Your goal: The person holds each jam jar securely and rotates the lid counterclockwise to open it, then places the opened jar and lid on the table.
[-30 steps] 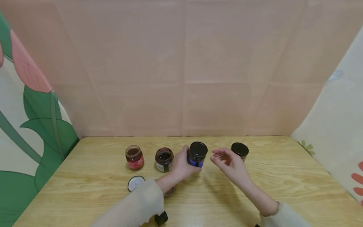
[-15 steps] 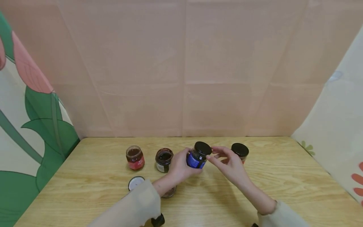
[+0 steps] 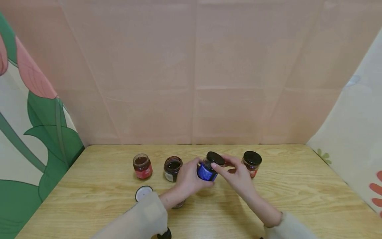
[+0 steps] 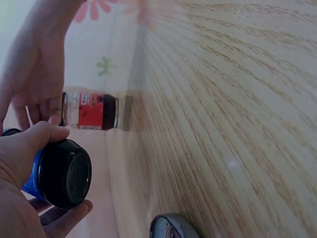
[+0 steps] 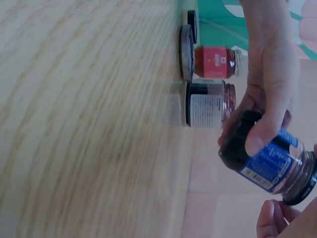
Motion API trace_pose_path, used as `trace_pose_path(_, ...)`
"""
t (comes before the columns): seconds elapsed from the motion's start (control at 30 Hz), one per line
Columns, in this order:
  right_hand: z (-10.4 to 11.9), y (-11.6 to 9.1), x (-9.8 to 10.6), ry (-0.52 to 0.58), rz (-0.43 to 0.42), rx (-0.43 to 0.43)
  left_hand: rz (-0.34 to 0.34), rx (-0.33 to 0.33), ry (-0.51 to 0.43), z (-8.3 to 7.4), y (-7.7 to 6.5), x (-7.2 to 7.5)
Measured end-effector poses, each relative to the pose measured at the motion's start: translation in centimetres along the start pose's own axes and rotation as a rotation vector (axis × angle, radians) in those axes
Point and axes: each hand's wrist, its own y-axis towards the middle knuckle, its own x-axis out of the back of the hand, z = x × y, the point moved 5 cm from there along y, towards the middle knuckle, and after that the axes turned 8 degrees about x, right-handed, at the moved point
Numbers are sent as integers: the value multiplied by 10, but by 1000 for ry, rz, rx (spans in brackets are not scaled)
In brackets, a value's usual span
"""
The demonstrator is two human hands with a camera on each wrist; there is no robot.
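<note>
My left hand [image 3: 188, 177] grips a glass jar [image 3: 206, 172] with a blue label and holds it tilted above the table. In the left wrist view the jar's dark base [image 4: 74, 173] faces the camera, thumb and fingers around it. The thumb and fingers of my right hand [image 3: 241, 176] are on the jar's black lid [image 3: 216, 158], pinching it at the sides. The right wrist view shows the blue label [image 5: 270, 166] and the lid [image 5: 301, 188] still over the glass neck. Beyond the right hand stands a red-labelled jar [image 3: 252, 164] with a black lid.
Two lidless jars stand on the left: one with a red label [image 3: 143, 168] and a dark one with a pale label [image 3: 172, 171]. An upturned lid [image 3: 144, 192] lies before them. Another round lid [image 3: 179, 203] is partly hidden by the left forearm. A pink cloth backdrop [image 3: 191, 73] rises behind the table.
The right hand has moved left from beside the jar onto its lid. My left hand has tilted the jar toward the right hand, showing more of the blue label.
</note>
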Motion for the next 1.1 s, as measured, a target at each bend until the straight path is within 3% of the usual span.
trace_pose_path(0.47, -2, 3, -5, -29, -79, -158, -45, -13, 33, -1, -4, 0)
trace_pose_path(0.77, -5, 2, -2, -2, -49, -123, -4, -19, 23, -1, -6, -1)
trace_pose_path(1.1, -1, 3, 0, 33, 67, -84, 41, -18, -35, 0, -5, -2)
